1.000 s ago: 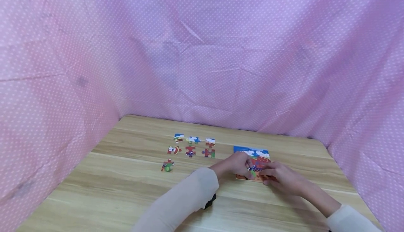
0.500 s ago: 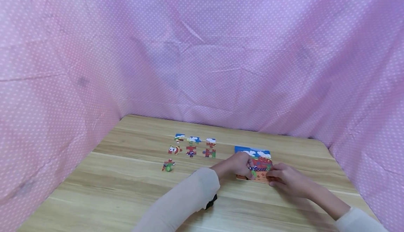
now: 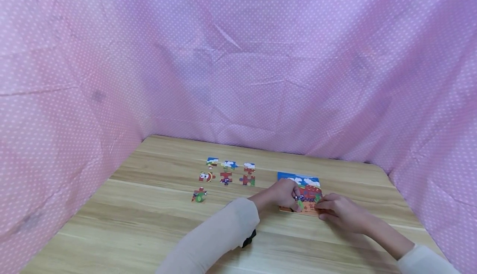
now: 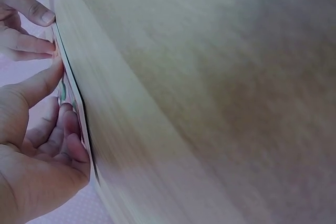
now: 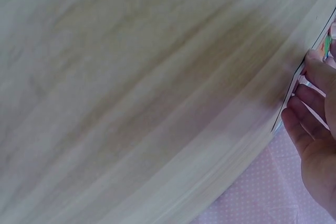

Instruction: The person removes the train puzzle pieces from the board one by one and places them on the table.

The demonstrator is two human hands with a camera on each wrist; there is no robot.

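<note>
A mostly assembled jigsaw puzzle (image 3: 309,193), with blue sky, clouds and a red band, lies flat on the table. My left hand (image 3: 284,193) bends over its lower left part, thumb and fingers pinching a puzzle piece (image 3: 300,204) with a green patch. The palm hides the rest of that corner. My right hand (image 3: 340,212) grips the puzzle's lower right corner, the thumb on the near edge and the fingers by the right side. In the left wrist view, both the left hand (image 4: 37,135) and right hand (image 4: 23,22) touch the thin board edge.
Several loose puzzle pieces lie left of the hands in rows, among them one with a round white-eyed face (image 3: 205,177) and a green one (image 3: 199,195) nearest me. Pink dotted cloth (image 3: 238,79) hangs around the wooden table (image 3: 149,224).
My right hand has slid slightly right, from over the puzzle's lower part to its lower right corner, uncovering more of the picture. My left hand has hardly moved.
</note>
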